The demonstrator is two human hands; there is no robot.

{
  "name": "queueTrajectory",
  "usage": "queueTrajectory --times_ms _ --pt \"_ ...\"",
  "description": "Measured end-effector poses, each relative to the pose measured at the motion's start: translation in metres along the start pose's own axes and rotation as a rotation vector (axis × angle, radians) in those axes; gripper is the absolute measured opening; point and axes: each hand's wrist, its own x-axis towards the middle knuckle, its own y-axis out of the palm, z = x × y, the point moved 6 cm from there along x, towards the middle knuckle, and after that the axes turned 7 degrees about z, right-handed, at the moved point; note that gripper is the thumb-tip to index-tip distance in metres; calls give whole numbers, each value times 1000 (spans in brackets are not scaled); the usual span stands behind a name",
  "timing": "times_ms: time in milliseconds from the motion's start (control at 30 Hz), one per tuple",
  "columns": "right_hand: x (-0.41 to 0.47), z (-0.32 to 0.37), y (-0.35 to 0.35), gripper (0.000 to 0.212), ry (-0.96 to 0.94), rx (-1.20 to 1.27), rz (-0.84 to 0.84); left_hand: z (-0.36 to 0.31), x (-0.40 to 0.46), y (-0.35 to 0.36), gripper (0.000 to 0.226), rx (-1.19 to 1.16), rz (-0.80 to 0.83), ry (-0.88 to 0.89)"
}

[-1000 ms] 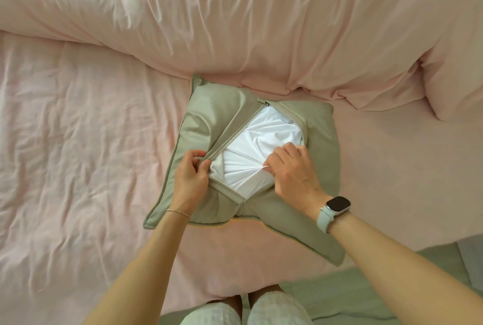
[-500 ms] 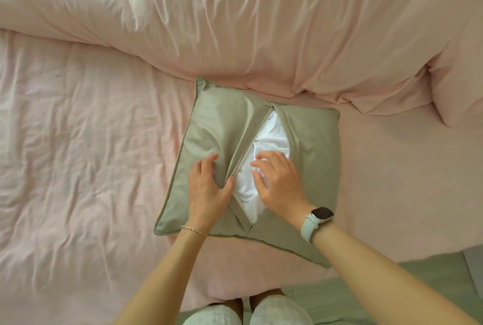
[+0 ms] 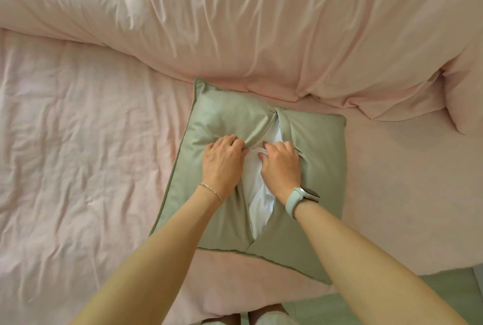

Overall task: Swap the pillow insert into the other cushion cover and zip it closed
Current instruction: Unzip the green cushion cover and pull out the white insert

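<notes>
Cushion cover [image 3: 227, 209], sage green with piped edges, lies flat on the pink bed sheet [image 3: 78, 142], its near right corner reaching the bed edge. Zip opening runs down the middle of the upward face, from near edge to far edge; gapes open along most of its length. White pillow insert [image 3: 260, 202] sits inside the cover and shows through the gap as a narrow strip; rest of the insert is hidden under green fabric. Zip slider not discernible; a small tab of fabric sits at the far end of the opening.

Left hand [image 3: 222, 162]: palm down on the left flap, fingers curled, bunching the green fabric at the opening edge. Thin bracelet [image 3: 211, 191] on the wrist.

Right hand [image 3: 281, 165]: palm down over the opening, fingers curled into the right flap edge, fabric puckered beside the knuckles. A white strip of insert fabric shows just at the fingertips; whether it is pinched, cannot tell. Pale-strapped watch [image 3: 300, 198] on the wrist.

Both forearms enter from the near edge of view, converging on the mid-cushion.

Beyond the cover: rumpled pink duvet [image 3: 235, 24] across the far side, touching the cover's far edge.
</notes>
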Motion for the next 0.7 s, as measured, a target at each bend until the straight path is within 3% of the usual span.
queueTrajectory --times_ms 100,200,300,367,467,567,700 --pt "1 3 -2 26 -43 127 -68 13 8 -4 25 -125 24 -253" --pt "-10 -1 -10 24 -160 195 -175 38 6 -2 22 -503 4 -581" --pt "-35 -11 -15 25 -258 276 -226 47 4 15 28 -1049 11 -716" --pt "-46 -17 -18 24 -291 322 -243 45 -4 16 26 -1181 42 -754" --pt "-51 -17 -24 22 -305 266 -257 31 -16 1 8 -915 80 -547" --pt "-47 -8 -33 25 -213 264 -323 9 -18 -18 25 -557 99 -273" --pt "-29 9 -26 45 46 94 -294 7 0 -25 41 -423 40 -135"
